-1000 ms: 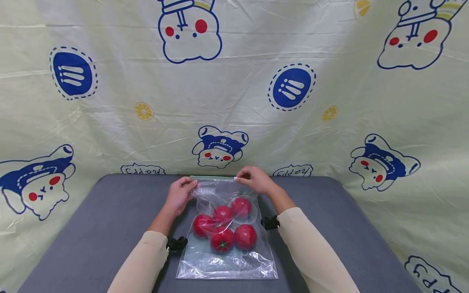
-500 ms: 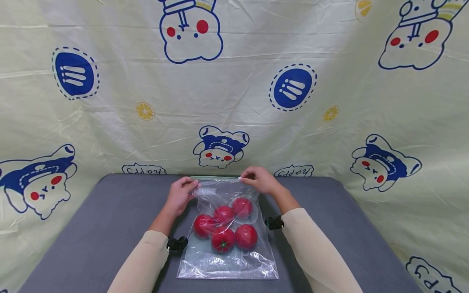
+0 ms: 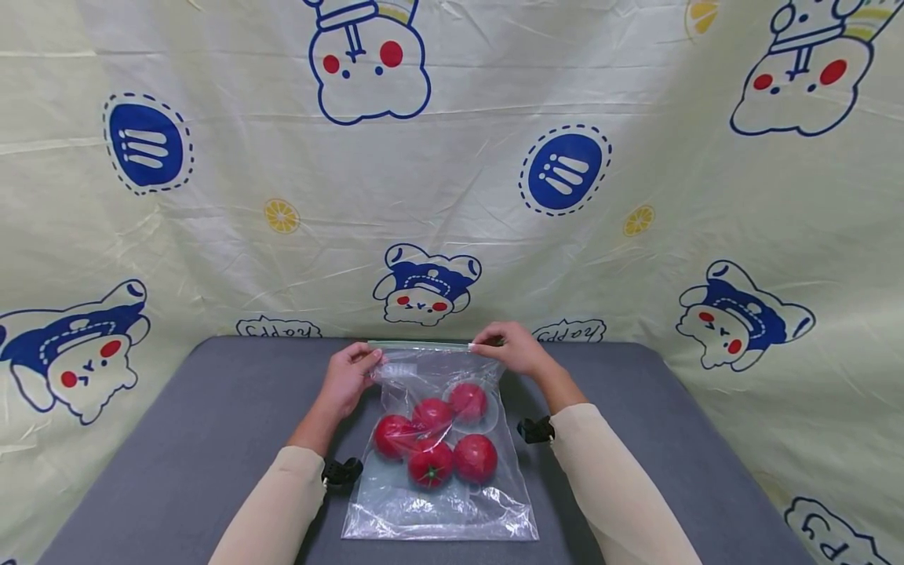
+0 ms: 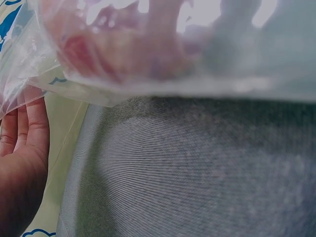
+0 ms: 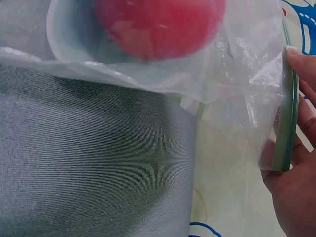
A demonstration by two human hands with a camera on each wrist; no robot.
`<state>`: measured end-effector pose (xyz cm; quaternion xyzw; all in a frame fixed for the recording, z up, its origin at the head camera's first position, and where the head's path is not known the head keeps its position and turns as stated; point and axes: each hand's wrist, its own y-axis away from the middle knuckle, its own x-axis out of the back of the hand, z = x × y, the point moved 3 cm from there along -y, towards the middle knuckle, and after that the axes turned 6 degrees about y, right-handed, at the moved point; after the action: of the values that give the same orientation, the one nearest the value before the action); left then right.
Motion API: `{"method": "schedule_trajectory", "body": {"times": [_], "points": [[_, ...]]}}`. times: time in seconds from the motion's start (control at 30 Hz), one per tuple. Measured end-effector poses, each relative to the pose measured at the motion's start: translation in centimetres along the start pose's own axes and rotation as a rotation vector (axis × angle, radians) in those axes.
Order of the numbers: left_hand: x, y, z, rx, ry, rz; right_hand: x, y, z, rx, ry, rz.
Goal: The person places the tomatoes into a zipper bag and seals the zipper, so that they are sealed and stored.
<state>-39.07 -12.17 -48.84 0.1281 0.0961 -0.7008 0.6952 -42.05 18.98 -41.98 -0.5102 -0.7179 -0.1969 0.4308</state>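
Note:
A clear zip bag [image 3: 441, 510] lies on the table with several red tomatoes [image 3: 475, 458] inside; one shows a green star-shaped stem end. Along its far edge runs a green zip strip [image 3: 424, 344]. My left hand [image 3: 344, 380] grips the strip's left end, fingers partly behind the plastic in the left wrist view. With thumb and finger, my right hand [image 3: 519, 350] pinches a small white slider [image 3: 472, 347] near the strip's right end. In the right wrist view the strip's green end [image 5: 284, 133] lies against that hand.
Inside the bag, a pale round rim [image 5: 53, 29] shows around one tomato; whether it is a bowl or tray is hard to tell. The grey table [image 3: 233, 424] ends at a patterned curtain [image 3: 452, 173] behind. Dark wrist cameras [image 3: 342, 471] sit on both wrists.
My right hand has moved to the right along the green strip, taking the white slider with it. The left hand keeps its place, and the tomatoes lie as before.

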Motion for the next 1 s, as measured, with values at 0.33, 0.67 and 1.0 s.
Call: {"method": "schedule_trajectory", "body": {"times": [0.33,0.67,1.0], "points": [[-0.1,0.0,-0.1,0.0,0.008,0.004,-0.2,0.2,1.0,-0.023,-0.055,0.027],[-0.1,0.1,0.1,0.0,0.017,0.005,0.1,0.5,1.5,-0.044,-0.127,0.038],[-0.2,0.3,0.2,-0.003,0.012,0.011,0.2,0.8,2.4,-0.076,-0.228,0.076]]}}
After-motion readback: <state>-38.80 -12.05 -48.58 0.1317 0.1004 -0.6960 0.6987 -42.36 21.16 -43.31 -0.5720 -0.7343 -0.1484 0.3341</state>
